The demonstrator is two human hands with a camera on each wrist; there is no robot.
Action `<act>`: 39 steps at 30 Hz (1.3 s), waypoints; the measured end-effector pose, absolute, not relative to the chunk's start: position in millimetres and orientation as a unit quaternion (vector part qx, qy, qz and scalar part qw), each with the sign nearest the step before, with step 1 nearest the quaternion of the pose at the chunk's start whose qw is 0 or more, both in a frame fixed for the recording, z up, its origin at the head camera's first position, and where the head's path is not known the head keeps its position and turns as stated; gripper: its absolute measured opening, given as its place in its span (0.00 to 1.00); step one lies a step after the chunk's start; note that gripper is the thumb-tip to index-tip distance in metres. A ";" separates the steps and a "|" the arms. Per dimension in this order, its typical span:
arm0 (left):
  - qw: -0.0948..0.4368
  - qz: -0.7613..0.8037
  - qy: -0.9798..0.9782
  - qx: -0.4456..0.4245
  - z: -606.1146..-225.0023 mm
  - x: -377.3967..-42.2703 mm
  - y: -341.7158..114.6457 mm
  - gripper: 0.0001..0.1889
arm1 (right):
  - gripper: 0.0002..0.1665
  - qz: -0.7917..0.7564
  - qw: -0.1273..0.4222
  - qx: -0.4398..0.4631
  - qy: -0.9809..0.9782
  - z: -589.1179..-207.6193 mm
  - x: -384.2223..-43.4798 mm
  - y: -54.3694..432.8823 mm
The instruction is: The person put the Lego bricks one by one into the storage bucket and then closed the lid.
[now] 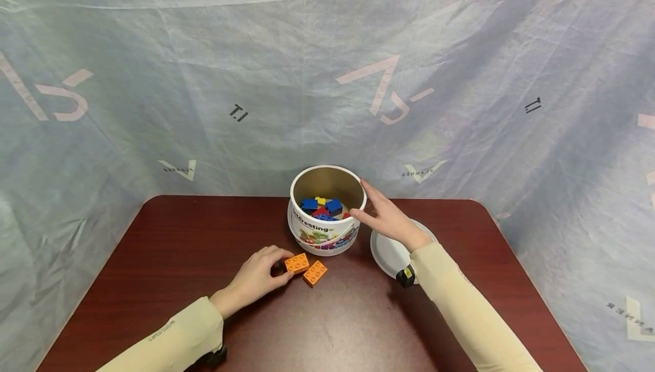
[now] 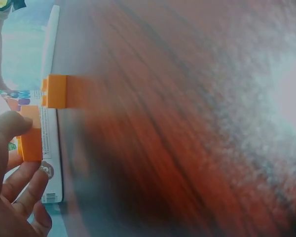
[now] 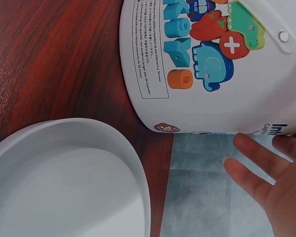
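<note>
An orange toy brick (image 1: pixel 297 263) with studs on top is pinched between the thumb and fingers of my left hand (image 1: pixel 258 274), low over the table. Touching its corner in the head view is a second orange brick (image 1: pixel 315 273). Behind them stands a white printed bucket (image 1: pixel 327 241), upright, with blue, red and yellow bricks (image 1: pixel 334 207) inside. My right hand (image 1: pixel 391 221) rests against the bucket's right side near the rim, thumb and fingers spread and fairly straight. In the left wrist view the held brick (image 2: pixel 31 136) sits under the thumb.
A white round lid (image 1: pixel 391 253) lies on the table right of the bucket, partly beneath my right forearm. The dark red wooden table (image 1: pixel 204 235) ends just behind the bucket, where a grey printed curtain (image 1: pixel 286 76) hangs.
</note>
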State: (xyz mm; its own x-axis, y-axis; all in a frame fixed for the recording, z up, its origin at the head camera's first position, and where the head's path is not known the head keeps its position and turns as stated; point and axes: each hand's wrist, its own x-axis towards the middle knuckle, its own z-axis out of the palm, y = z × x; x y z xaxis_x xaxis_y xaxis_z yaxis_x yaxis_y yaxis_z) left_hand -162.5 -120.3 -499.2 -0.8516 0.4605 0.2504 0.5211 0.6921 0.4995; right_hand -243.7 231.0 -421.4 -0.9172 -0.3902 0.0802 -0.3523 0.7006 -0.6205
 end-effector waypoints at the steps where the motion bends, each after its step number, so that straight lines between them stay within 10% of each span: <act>1: 0.055 -0.289 -0.917 -0.270 -497.4 -161.7 -119.7 0.17 | 0.57 -0.330 0.029 -0.201 0.922 -421.5 -243.9 231.0; 39: 0.118 -0.340 -0.855 -0.374 -401.9 -196.6 -92.5 0.21 | 0.57 -0.341 0.027 -0.205 0.917 -423.7 -244.1 230.0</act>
State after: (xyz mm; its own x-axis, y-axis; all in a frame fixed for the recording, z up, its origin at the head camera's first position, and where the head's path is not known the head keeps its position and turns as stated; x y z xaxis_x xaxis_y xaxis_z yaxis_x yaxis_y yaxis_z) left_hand -196.6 -92.5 -401.9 -0.6930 0.5589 0.4554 0.7190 0.4897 0.4932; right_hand -244.1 230.0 -423.7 -0.9149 -0.3936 0.0902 -0.3569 0.6837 -0.6365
